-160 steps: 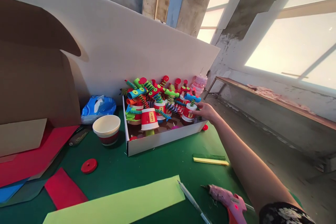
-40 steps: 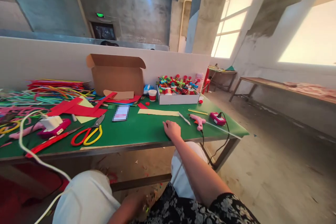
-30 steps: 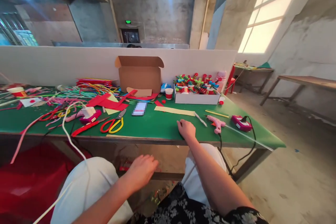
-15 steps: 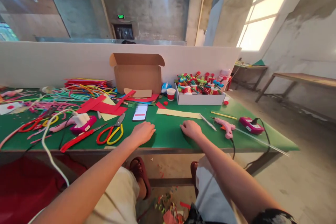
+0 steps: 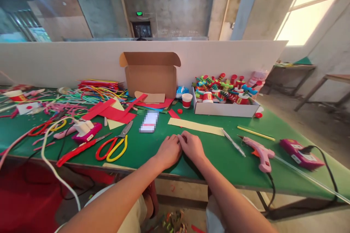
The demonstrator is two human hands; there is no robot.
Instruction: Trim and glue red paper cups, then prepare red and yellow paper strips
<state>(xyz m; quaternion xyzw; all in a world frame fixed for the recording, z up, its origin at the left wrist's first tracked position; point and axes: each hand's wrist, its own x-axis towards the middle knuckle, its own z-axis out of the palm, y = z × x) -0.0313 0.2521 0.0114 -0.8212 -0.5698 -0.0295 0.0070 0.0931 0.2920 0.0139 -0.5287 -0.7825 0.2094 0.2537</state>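
Note:
On the green tabletop (image 5: 153, 147), my left hand (image 5: 169, 152) rests with its fingers curled in. My right hand (image 5: 192, 148) lies against it, also with bent fingers, and the two meet at the fingertips. Nothing shows in either hand. Just beyond them stretches a cream paper strip (image 5: 195, 126). A phone (image 5: 149, 121) lies to the left of my hands, and scissors (image 5: 116, 143) with one red and one yellow handle are farther left. On the right are a clear thin stick (image 5: 234, 143) and a pink glue gun (image 5: 259, 153).
A white box (image 5: 226, 110) of colourful figures stands at the back right, beside a paper cup (image 5: 187, 100). An open cardboard box (image 5: 151, 80) leans on the white partition (image 5: 232, 56). Red paper (image 5: 120, 114), pipe cleaners (image 5: 93, 96), a red-handled knife (image 5: 79, 150) and a purple power socket (image 5: 300, 154) lie about.
My hands have moved together from apart and now touch. The view has shifted, so the glue gun and power socket appear nearer and farther right.

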